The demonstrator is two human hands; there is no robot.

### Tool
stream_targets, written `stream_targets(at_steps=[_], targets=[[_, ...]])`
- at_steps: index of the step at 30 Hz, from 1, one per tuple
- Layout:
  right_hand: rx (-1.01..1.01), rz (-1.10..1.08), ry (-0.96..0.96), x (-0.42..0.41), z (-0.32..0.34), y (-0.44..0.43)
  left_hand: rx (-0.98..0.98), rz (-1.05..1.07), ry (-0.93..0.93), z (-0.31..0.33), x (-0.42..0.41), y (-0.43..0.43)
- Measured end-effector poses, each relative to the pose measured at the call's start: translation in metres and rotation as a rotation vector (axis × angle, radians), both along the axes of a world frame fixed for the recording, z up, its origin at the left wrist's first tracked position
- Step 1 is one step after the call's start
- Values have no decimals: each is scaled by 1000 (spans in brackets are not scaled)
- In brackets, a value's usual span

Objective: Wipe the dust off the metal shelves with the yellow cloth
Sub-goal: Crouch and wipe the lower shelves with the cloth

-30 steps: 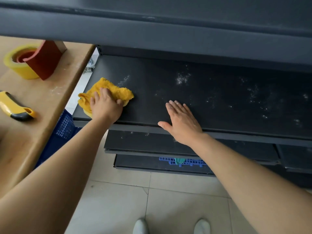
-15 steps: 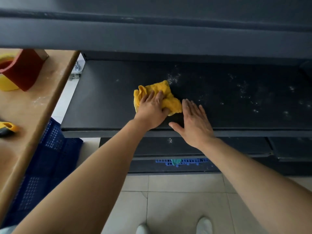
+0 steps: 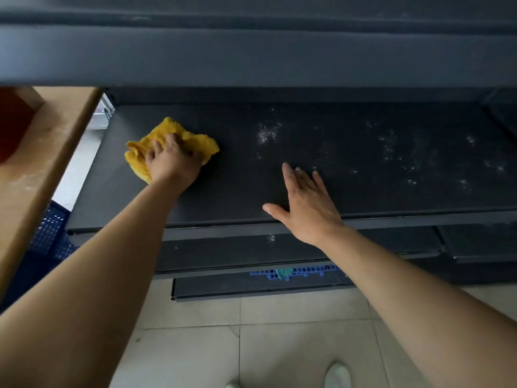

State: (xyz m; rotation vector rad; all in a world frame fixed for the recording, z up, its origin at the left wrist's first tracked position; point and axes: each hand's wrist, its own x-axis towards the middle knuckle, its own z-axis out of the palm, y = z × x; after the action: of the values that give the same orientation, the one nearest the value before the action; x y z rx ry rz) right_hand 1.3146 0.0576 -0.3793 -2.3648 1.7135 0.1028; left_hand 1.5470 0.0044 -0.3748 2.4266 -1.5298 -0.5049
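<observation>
Cloth and fingers: yellow cloth bunched under the left hand, fingers curled down onto it.
Cloth place: on the metal shelf, near its left edge.
Cloth look: crumpled, folds spilling out either side of the hand.
Right hand: flat at the shelf's front edge, fingers spread.
Dust: white specks toward the right.

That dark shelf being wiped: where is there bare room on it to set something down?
The shelf is bare between the yellow cloth under the left hand and the flat right hand, and along the front edge below the cloth. Right of the right hand it is free of objects too, though flecked with dust. Only the left end is taken.
</observation>
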Motion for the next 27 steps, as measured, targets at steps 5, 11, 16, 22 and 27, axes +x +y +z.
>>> stream_targets(at_steps=[5,11,16,22,27], targets=[[-7,-17,12,-16,1,-2,9,-262,-3,-5,-63,-25],[-154,-168,-7,-45,-3,1,15,-578,36,-3,-139,-29],[-124,-259,10,-59,-3,2,2,-662,42,-2,-139,-9],[-53,-214,-14,-58,0,6,-2,-586,39,3,-96,28],[-10,-169,2,-63,5,10,-1,-417,14,-3,-72,50]])
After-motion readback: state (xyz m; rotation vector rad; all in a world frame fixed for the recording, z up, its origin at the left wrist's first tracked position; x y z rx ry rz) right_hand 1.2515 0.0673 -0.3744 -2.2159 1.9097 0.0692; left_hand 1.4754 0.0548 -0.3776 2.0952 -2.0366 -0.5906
